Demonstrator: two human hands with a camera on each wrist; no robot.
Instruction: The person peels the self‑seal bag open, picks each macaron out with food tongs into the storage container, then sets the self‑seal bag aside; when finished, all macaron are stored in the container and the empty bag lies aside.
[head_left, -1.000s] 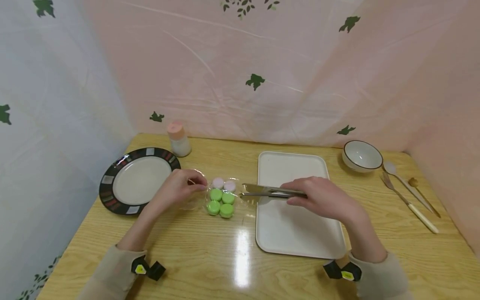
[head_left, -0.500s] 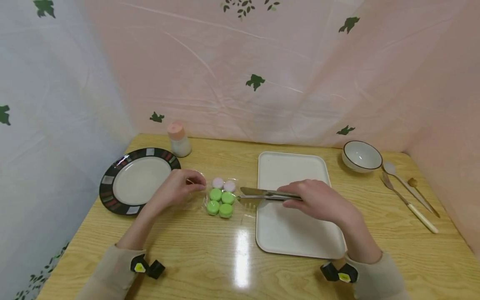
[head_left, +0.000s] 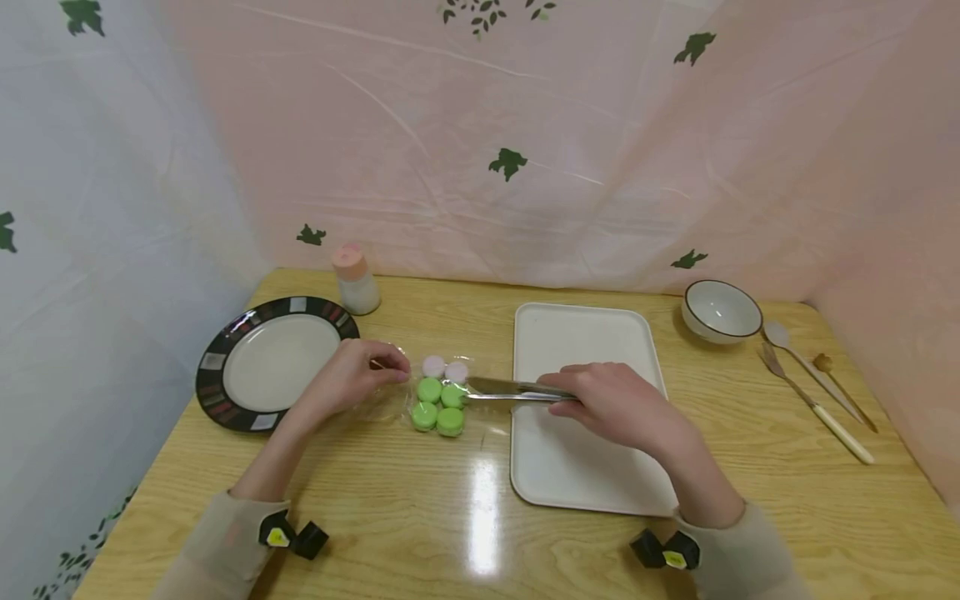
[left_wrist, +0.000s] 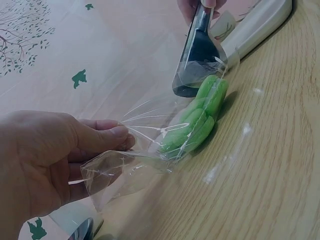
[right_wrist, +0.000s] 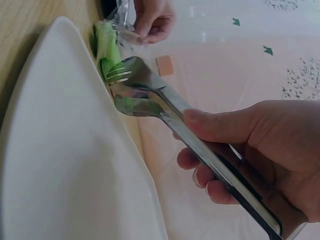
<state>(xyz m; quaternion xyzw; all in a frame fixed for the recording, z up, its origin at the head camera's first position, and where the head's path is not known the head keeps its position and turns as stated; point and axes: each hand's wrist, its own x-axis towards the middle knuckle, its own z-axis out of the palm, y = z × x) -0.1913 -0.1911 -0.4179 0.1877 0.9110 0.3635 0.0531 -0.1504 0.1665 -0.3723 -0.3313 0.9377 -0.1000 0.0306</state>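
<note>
Several green macarons [head_left: 424, 416] and two pale pink macarons [head_left: 433, 367] lie on the table in a clear plastic bag [left_wrist: 107, 175]. My left hand [head_left: 351, 377] pinches the bag's left end between thumb and fingers, drawing the film into taut creases. In my right hand [head_left: 618, 408] I grip metal serving tongs [head_left: 497, 386], with a solid spoon-like end and a tined end. Their tips stand slightly apart at the bag's right side, and the lower one overlaps a green macaron in the head view. In the left wrist view, film partly covers the tong head.
Below the right hand lies a white rectangular tray [head_left: 585, 483]. At left are a dark-rimmed plate [head_left: 212, 362] and a pink-capped shaker [head_left: 358, 287]. On the right stand a bowl [head_left: 722, 315], a fork [head_left: 813, 404], a spoon [head_left: 810, 367] and a small brown spoon [head_left: 847, 393].
My right hand has carried the tongs leftward from over the tray, bringing their tips up to the macarons. The left hand keeps its pinch on the bag in nearly the same place.
</note>
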